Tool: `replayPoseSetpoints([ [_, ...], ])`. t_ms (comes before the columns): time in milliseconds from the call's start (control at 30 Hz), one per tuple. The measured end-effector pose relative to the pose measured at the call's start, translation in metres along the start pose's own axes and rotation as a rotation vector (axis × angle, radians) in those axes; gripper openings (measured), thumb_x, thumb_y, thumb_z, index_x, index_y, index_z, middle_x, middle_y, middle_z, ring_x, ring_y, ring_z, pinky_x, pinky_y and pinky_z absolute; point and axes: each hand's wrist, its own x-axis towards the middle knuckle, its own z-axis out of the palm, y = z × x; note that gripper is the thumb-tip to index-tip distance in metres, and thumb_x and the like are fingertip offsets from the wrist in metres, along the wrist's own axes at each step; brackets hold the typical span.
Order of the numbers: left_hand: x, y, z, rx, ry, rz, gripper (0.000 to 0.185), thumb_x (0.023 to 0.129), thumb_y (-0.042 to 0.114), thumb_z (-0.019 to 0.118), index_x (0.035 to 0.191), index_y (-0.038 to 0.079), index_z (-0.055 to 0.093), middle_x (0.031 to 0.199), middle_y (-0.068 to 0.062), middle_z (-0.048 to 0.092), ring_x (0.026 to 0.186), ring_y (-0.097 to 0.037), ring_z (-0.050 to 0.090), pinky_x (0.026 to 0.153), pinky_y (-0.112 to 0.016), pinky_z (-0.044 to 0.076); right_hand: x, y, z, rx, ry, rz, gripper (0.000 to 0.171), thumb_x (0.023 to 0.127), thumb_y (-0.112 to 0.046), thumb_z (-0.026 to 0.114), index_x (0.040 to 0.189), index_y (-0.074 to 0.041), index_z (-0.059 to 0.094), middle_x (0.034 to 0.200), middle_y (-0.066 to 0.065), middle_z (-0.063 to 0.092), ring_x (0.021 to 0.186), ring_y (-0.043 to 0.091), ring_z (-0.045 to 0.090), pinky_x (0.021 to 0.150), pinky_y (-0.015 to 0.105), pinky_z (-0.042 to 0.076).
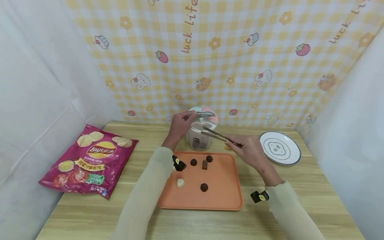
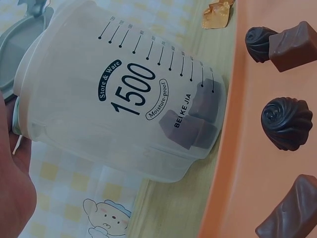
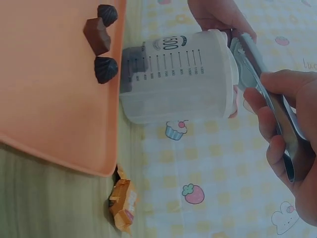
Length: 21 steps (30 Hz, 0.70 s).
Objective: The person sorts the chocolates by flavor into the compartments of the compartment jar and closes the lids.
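A clear storage canister (image 1: 200,141) marked 1500 stands behind the orange tray (image 1: 222,200). Several brown chocolate pieces (image 2: 200,106) show through its wall at the bottom. My left hand (image 1: 180,126) pinches the raised lid flap (image 1: 207,114) at the canister's top. Metal tongs (image 1: 220,135) are gripped in my right hand (image 1: 248,148). Their tips point left over the lid opening, with nothing visible between them. On the tray lie several dark swirled chocolates (image 1: 204,187), a brown rectangular chocolate (image 1: 205,164) and a white one (image 1: 180,182). My left sleeve partly covers the tray's left side.
A purple bag of chips (image 1: 93,160) lies at the left of the wooden table (image 1: 318,200). A white plate (image 1: 291,150) with a dark rim is at the right. An orange-wrapped candy (image 3: 123,203) sits behind the tray. A checked cloth hangs at the back.
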Motion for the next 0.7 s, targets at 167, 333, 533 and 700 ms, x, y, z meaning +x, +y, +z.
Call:
replayPoseSetpoints([
  [167, 0.001, -0.001, -0.001, -0.002, 0.006, 0.009, 0.048, 0.087, 0.059, 0.054, 0.109, 0.020, 0.072, 0.109, 0.004, 0.067, 0.092, -0.006, 0.061, 0.078, -0.032, 0.049, -0.013, -0.003, 0.002, 0.016, -0.033, -0.017, 0.026, 0.086, -0.026, 0.070, 0.110, -0.016, 0.073, 0.076, -0.008, 0.069, 0.047, -0.005, 0.046, 0.038, 0.020, 0.033],
  [333, 0.001, -0.001, -0.001, 0.007, 0.012, 0.001, 0.049, 0.086, 0.060, 0.055, 0.107, 0.020, 0.073, 0.108, 0.004, 0.067, 0.092, -0.004, 0.061, 0.078, -0.030, 0.049, -0.026, -0.003, 0.005, 0.009, -0.059, -0.026, 0.026, 0.086, -0.026, 0.070, 0.109, -0.015, 0.073, 0.078, -0.009, 0.069, 0.048, -0.004, 0.046, 0.039, 0.018, 0.031],
  [533, 0.001, -0.002, 0.000, 0.020, 0.022, 0.004, 0.050, 0.086, 0.061, 0.054, 0.108, 0.020, 0.073, 0.109, 0.004, 0.067, 0.097, -0.003, 0.060, 0.081, -0.028, 0.048, -0.041, -0.001, 0.010, -0.024, -0.087, -0.036, 0.026, 0.084, -0.025, 0.073, 0.109, -0.016, 0.073, 0.073, -0.011, 0.068, 0.049, -0.005, 0.046, 0.039, 0.018, 0.030],
  [700, 0.002, -0.003, 0.001, 0.027, 0.016, 0.008, 0.051, 0.086, 0.061, 0.054, 0.109, 0.020, 0.072, 0.110, 0.003, 0.067, 0.098, -0.004, 0.060, 0.082, -0.028, 0.048, -0.056, 0.002, 0.015, 0.023, -0.130, -0.005, 0.027, 0.084, -0.021, 0.073, 0.110, -0.015, 0.072, 0.077, -0.011, 0.068, 0.052, -0.006, 0.049, 0.042, 0.016, 0.034],
])
